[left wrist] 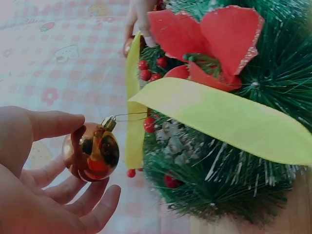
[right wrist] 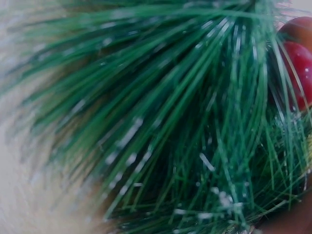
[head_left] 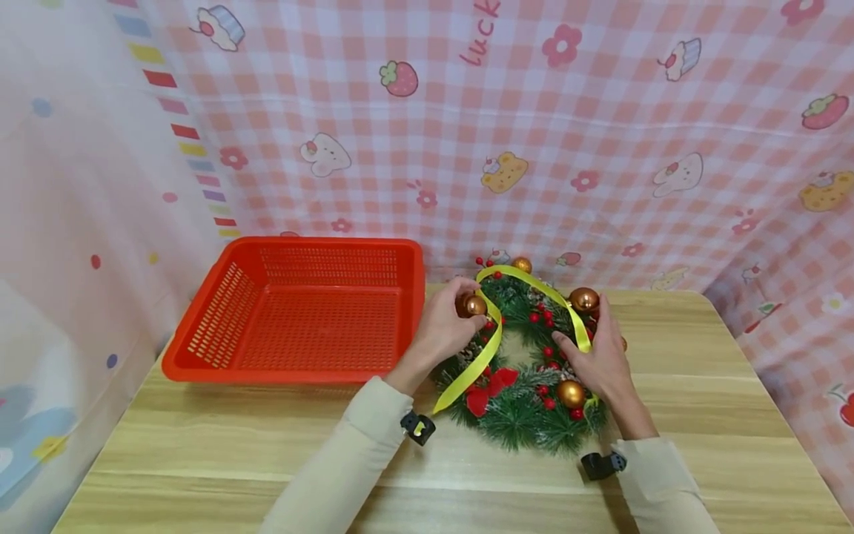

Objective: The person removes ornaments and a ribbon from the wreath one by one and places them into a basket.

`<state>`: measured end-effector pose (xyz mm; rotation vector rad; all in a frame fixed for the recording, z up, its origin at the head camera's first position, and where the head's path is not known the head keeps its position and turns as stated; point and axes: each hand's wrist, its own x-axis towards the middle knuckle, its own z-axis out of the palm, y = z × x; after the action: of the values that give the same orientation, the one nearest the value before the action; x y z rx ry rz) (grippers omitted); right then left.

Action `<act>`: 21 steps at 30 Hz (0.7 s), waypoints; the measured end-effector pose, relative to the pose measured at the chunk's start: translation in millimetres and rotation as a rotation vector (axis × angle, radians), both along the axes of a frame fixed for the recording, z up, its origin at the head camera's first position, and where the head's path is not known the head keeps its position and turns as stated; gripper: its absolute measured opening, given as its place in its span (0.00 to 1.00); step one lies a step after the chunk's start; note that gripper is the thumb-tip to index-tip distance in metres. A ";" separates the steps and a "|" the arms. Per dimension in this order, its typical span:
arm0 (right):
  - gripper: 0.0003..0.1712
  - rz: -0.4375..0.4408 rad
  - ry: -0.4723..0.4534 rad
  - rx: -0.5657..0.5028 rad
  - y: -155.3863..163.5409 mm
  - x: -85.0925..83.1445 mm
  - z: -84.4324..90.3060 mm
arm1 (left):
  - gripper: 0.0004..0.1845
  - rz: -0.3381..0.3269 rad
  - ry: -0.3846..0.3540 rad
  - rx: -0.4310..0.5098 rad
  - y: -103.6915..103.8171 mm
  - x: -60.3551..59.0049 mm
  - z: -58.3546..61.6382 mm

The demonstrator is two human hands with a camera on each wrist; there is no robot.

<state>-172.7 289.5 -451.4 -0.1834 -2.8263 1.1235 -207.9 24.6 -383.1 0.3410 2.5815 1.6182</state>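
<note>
A green pine wreath with red berries, gold baubles and a red bow lies on the wooden table. A yellow ribbon loops across it. My left hand is at the wreath's upper left and holds a gold bauble between thumb and fingers; a thin wire ties the bauble to the wreath. My right hand lies on the wreath's right side and pinches the ribbon near its far end. The right wrist view is filled with blurred pine needles and red berries.
An empty red plastic basket stands on the table just left of the wreath. Pink checked cloth hangs behind and at both sides. Bare tabletop runs along the front edge.
</note>
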 end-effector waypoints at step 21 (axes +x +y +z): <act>0.61 0.001 0.005 0.010 -0.3 0.4 0.5 | 0.24 -0.003 -0.008 -0.065 17.8 -7.2 -7.7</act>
<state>-172.3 289.2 -450.9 -0.1778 -2.8281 1.1082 -215.1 42.4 -390.8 0.3323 2.6187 1.5279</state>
